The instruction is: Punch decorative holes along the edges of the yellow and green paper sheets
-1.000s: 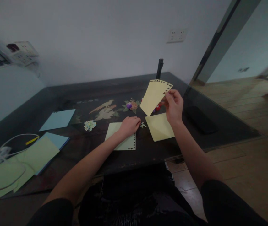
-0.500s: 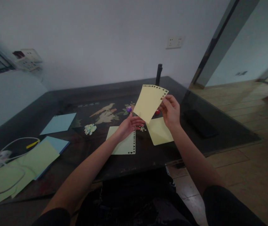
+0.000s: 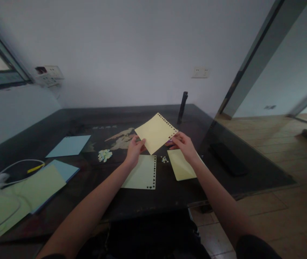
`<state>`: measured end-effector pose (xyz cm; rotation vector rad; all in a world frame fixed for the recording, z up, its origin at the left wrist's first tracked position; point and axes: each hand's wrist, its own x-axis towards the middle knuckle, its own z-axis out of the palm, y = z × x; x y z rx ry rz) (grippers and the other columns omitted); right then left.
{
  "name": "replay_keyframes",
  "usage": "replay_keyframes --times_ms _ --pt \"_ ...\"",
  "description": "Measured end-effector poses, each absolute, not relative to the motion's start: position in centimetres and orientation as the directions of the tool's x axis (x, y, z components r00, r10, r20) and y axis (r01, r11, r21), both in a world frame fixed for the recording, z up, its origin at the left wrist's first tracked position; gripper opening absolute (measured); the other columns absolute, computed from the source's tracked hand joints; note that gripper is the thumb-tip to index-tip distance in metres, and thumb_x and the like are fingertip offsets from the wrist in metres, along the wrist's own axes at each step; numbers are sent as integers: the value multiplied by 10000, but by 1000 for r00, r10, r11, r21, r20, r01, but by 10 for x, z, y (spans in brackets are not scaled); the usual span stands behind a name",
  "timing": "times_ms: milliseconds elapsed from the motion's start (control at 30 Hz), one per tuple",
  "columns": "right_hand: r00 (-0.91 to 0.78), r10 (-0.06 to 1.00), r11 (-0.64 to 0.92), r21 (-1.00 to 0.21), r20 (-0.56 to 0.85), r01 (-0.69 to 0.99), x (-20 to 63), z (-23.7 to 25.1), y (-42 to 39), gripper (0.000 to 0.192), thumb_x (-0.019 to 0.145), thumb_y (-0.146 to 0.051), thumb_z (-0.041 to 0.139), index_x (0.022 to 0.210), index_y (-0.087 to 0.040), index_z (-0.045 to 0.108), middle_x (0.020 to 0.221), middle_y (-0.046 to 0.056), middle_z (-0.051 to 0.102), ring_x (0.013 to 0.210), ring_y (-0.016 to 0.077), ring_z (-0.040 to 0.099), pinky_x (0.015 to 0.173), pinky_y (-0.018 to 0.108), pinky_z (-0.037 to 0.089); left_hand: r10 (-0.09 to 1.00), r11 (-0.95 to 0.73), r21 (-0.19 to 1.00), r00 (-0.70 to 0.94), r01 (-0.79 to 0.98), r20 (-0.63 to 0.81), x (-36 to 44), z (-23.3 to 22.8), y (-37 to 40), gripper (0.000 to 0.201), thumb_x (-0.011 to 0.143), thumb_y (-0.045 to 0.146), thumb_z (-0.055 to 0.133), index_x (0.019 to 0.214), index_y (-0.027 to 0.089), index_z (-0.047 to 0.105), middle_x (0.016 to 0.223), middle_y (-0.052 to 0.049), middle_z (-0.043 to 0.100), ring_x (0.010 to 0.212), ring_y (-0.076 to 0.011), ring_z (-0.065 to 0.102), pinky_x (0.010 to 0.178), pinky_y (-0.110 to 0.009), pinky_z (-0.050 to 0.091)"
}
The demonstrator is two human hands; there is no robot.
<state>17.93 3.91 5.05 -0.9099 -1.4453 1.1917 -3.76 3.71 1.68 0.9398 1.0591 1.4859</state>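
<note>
A yellow sheet of paper point(image 3: 155, 132), with a row of punched shapes along its upper right edge, is held above the table between both hands. My left hand point(image 3: 135, 150) pinches its left side, thumb on top. At the right corner, my right hand point(image 3: 185, 144) grips the paper near the holes. Beneath lies a pale green sheet point(image 3: 140, 176) with shapes punched along its right and bottom edges. Another yellow sheet point(image 3: 179, 167) rests under my right forearm. A small purple and red object point(image 3: 170, 144) is partly hidden behind the right hand.
Paper cut-outs lie in a larger pile point(image 3: 105, 155) and a smaller pile point(image 3: 164, 159). At left are a blue sheet point(image 3: 69, 145), stacked green paper point(image 3: 38, 189) and a white cable point(image 3: 21, 160). A black upright object point(image 3: 182, 107) stands behind; a dark flat object point(image 3: 228, 159) lies right.
The yellow sheet has turned and moved lower and left. My left hand, open beneath it before, now grips its left side. The view has tilted up slightly.
</note>
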Motion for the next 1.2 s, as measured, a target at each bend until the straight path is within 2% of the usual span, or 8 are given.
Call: replay_keyframes --times_ms 100,233,467,633,733,900,1067,1200 --pt "-239 959 147 -988 152 -41 179 47 41 391 681 -515 701 787 -183 522 781 42 666 698 191 701 550 257 547 976 -151 967 -185 -204 113 -42 15 40 446 694 387 700 1037 187 498 803 -25 696 671 -142 658 638 -267 529" --pt "-187 974 118 -992 125 -50 179 44 43 395 641 -482 748 801 -162 580 773 59 680 619 181 692 514 250 540 971 -202 968 -159 -149 178 -39 16 38 414 712 396 673 1022 171 515 817 -39 699 687 -156 660 614 -259 521" --pt "-158 981 111 -993 115 -33 183 41 47 366 617 -440 774 721 -121 627 659 74 677 569 159 667 535 247 540 962 -246 965 -148 -96 231 -36 19 34 346 752 381 636 1004 158 553 856 -54 703 694 -157 652 596 -248 511" --pt "-188 979 79 -997 78 -1 188 41 48 386 602 -446 789 748 -118 648 674 70 684 577 147 657 534 231 524 955 -264 961 -160 -83 248 -38 16 37 318 751 373 638 970 153 569 797 -39 693 646 -139 630 569 -230 486" --pt "-139 986 84 -996 87 -31 194 43 51 415 620 -499 760 824 -152 657 766 57 698 623 148 654 545 240 524 961 -250 963 -150 -101 234 -38 14 38 329 732 374 658 956 147 577 745 -26 683 603 -131 614 549 -222 472" --pt "-22 994 105 -994 105 -14 207 42 60 388 661 -516 707 845 -176 672 780 41 700 644 156 627 574 268 504 990 -140 988 11 -70 141 -33 13 34 305 719 367 672 907 139 599 700 -25 683 597 -146 624 594 -264 503" --pt "-15 997 71 -997 71 -10 216 37 67 355 595 -403 766 835 -170 647 739 37 703 596 150 619 555 270 485 992 -93 996 81 13 92 -29 12 30 204 755 293 637 893 145 613 712 -27 692 627 -147 635 621 -266 499" --pt "-81 994 74 -997 71 29 216 36 66 325 593 -343 762 827 -149 646 732 51 710 573 145 619 547 264 476 990 -114 989 95 93 105 -29 9 31 190 763 288 632 884 142 622 714 -29 689 622 -137 621 582 -238 460"
